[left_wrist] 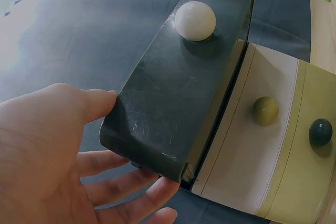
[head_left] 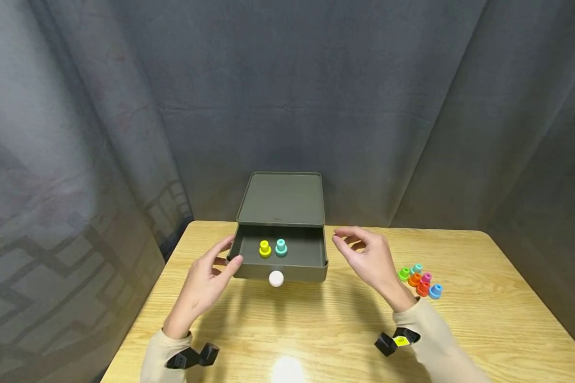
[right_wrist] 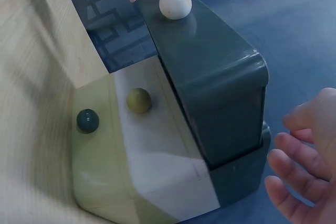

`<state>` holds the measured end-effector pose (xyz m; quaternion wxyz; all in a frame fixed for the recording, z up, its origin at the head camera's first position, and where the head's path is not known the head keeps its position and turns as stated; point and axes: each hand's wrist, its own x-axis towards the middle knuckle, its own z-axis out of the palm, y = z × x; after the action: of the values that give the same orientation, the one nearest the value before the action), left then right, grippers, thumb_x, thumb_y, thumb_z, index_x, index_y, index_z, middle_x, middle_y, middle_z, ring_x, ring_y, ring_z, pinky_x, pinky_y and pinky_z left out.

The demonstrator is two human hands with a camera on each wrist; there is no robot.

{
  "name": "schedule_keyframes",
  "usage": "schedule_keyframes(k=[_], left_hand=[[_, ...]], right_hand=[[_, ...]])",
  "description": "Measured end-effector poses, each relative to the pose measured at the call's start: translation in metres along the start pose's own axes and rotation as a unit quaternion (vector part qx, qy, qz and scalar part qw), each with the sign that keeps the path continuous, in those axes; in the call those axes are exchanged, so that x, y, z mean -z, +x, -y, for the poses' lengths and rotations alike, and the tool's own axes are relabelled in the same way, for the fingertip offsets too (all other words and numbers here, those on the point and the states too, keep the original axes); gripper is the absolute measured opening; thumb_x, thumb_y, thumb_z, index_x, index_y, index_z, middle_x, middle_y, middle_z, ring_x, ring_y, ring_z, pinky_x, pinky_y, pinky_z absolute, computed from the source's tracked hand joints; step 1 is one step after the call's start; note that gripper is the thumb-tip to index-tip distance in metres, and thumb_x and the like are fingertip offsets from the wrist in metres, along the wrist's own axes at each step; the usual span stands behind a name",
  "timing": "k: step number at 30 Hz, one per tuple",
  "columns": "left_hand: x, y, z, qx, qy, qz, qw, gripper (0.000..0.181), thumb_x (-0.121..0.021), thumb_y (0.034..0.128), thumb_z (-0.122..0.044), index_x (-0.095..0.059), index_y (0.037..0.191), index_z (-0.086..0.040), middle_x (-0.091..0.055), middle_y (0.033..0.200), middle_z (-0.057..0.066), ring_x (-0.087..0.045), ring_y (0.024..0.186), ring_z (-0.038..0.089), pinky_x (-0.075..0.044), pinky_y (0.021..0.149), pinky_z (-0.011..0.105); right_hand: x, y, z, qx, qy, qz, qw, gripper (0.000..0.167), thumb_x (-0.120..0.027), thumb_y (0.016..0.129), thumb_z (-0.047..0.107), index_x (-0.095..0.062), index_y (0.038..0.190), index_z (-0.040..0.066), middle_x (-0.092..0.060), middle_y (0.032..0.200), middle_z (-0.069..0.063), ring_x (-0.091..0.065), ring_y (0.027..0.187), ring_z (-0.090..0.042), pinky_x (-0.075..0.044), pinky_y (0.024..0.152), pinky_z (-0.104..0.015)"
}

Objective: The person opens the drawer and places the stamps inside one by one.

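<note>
The dark green top drawer [head_left: 303, 272] of a small cabinet [head_left: 282, 198] stands pulled out, a white knob [head_left: 276, 279] on its front. Inside it a yellow stepped peg [head_left: 265, 249] and a teal stepped peg [head_left: 281, 248] stand upright side by side. My left hand [head_left: 203, 287] holds the drawer's left front corner, with the thumb on the front face and the fingers along the side, as the left wrist view shows. To the right of the drawer, apart from it, my right hand [head_left: 366, 258] hangs with loosely bent fingers and nothing in them.
Several coloured stepped pegs, among them a blue one [head_left: 435, 291] and a green one [head_left: 404, 274], cluster on the wooden table [head_left: 489, 319] at the right. Below the top drawer sit a cream drawer [right_wrist: 157, 145] and a yellow-green drawer [right_wrist: 97, 166]. A grey curtain [head_left: 287, 106] hangs behind.
</note>
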<state>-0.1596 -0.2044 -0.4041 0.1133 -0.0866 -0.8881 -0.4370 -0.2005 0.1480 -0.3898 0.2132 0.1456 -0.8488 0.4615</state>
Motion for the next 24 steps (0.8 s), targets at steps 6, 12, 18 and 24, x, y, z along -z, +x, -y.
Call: schedule_keyframes(k=[6, 12, 18, 24], left_hand=[[0.000, 0.000, 0.000, -0.002, -0.002, -0.001, 1.0000, 0.057, -0.068, 0.1059, -0.035, -0.053, 0.158, -0.018, -0.061, 0.153, 0.013, -0.073, 0.108, 0.024, -0.058, 0.085, 0.032], [0.000, -0.001, 0.000, 0.000, 0.000, -0.001, 1.0000, 0.057, -0.068, 0.1056, -0.035, -0.054, 0.158, -0.019, -0.062, 0.153, 0.011, -0.072, 0.107, 0.023, -0.058, 0.085, 0.029], [0.000, -0.001, -0.001, -0.004, -0.001, -0.002, 1.0000, 0.056, -0.069, 0.1055, -0.034, -0.054, 0.157, -0.018, -0.062, 0.152, 0.013, -0.072, 0.107, 0.024, -0.058, 0.084, 0.030], [0.001, -0.001, -0.001, -0.002, -0.001, 0.001, 1.0000, 0.056, -0.069, 0.1055, -0.034, -0.054, 0.157, -0.018, -0.062, 0.153, 0.014, -0.073, 0.108, 0.025, -0.058, 0.084, 0.029]], right_hand=[[0.003, -0.013, -0.009, -0.019, 0.008, -0.026, 0.9994, 0.012, -0.080, 0.095, 0.012, -0.084, 0.106, 0.010, -0.083, 0.099, -0.005, -0.071, 0.079, -0.005, -0.055, 0.074, -0.015], [0.008, -0.027, -0.023, -0.036, 0.008, -0.029, 0.9989, 0.012, -0.079, 0.096, 0.011, -0.083, 0.106, 0.009, -0.082, 0.101, -0.007, -0.070, 0.080, 0.000, -0.055, 0.074, -0.014], [0.014, -0.038, -0.038, -0.056, -0.003, -0.026, 0.9981, 0.011, -0.078, 0.097, 0.012, -0.083, 0.107, 0.008, -0.082, 0.101, -0.009, -0.069, 0.080, 0.002, -0.054, 0.074, -0.014], [0.021, -0.049, -0.052, -0.074, -0.023, -0.030, 0.9965, 0.012, -0.078, 0.097, 0.011, -0.082, 0.107, 0.006, -0.082, 0.102, -0.010, -0.068, 0.080, 0.003, -0.054, 0.074, -0.014]])
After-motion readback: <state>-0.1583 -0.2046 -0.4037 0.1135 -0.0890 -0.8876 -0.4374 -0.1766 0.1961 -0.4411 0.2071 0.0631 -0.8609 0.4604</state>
